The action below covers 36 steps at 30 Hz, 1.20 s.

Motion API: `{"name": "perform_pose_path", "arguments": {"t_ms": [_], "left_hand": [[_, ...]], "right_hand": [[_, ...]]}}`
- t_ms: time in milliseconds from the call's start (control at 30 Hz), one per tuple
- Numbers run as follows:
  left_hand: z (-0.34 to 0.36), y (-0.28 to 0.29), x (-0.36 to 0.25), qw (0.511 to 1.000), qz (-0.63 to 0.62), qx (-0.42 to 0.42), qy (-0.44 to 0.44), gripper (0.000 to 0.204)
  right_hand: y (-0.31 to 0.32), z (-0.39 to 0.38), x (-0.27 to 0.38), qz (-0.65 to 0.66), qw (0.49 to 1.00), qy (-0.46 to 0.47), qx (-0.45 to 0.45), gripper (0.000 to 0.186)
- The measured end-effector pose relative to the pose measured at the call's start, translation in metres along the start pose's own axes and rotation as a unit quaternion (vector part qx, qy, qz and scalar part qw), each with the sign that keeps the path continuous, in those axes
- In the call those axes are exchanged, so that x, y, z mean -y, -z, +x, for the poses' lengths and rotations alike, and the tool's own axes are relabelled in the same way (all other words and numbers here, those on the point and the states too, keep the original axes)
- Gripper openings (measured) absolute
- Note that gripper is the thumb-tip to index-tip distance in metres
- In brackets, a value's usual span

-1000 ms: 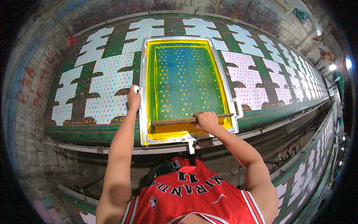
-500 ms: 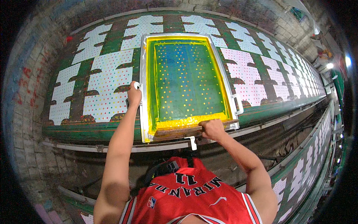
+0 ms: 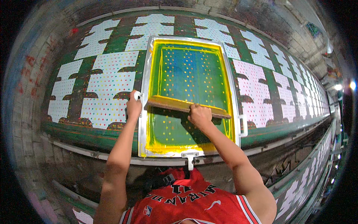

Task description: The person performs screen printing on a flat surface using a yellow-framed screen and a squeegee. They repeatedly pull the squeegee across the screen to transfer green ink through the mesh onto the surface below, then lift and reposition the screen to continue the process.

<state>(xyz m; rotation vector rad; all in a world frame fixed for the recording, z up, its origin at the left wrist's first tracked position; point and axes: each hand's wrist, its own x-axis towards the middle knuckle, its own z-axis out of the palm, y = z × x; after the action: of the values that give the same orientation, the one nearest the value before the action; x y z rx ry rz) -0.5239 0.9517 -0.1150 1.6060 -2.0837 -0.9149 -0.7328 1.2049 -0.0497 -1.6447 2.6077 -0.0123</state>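
Note:
A printing screen (image 3: 192, 71), a silver frame edged with yellow ink around green dotted mesh, lies on the long green table (image 3: 97, 137). My left hand (image 3: 134, 105) is closed around the white handle (image 3: 137, 95) on the frame's left side. My right hand (image 3: 200, 115) grips a long wooden squeegee (image 3: 166, 102) with yellow along its edge, slanted across the middle of the screen and casting a shadow below it. The screen's right handle (image 3: 244, 125) is free, and a white bracket (image 3: 191, 161) sticks out from the near frame edge.
Rows of white polka-dot fabric pieces (image 3: 110, 82) lie either side of the screen, pinker ones (image 3: 253, 93) to the right, receding along the table. A rail (image 3: 93, 151) runs along the near edge. Another table with similar pieces (image 3: 304, 186) is at lower right; a block wall (image 3: 31, 93) stands left.
My right hand has carried the squeegee up from the near end of the screen to its middle, now slanted. My left hand still holds the handle; the view has shifted somewhat.

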Motion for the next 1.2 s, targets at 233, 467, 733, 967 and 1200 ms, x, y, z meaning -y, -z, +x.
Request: {"name": "perform_pose_path", "arguments": {"t_ms": [233, 467, 733, 967, 1200], "left_hand": [[-0.003, -0.001, -0.003, 0.999, 0.039, -0.008, 0.008, 0.054], [-0.006, 0.002, -0.006, 0.999, -0.026, -0.024, -0.03, 0.056], [-0.008, 0.003, -0.013, 0.997, -0.049, -0.033, -0.048, 0.05], [-0.011, 0.004, -0.015, 0.997, -0.066, -0.022, -0.022, 0.052], [-0.01, 0.001, -0.003, 0.996, -0.067, -0.03, -0.047, 0.053]], "right_hand": [[0.003, 0.165, -0.052, -0.004, 0.998, -0.014, -0.06, 0.023], [0.003, 0.292, -0.133, -0.04, 0.996, 0.012, -0.073, 0.028], [0.025, 0.358, -0.184, -0.075, 0.994, 0.049, -0.064, 0.036], [0.052, 0.383, -0.188, -0.038, 0.998, 0.032, -0.043, 0.049], [0.037, 0.386, -0.185, -0.034, 0.999, 0.028, 0.001, 0.046]]}}
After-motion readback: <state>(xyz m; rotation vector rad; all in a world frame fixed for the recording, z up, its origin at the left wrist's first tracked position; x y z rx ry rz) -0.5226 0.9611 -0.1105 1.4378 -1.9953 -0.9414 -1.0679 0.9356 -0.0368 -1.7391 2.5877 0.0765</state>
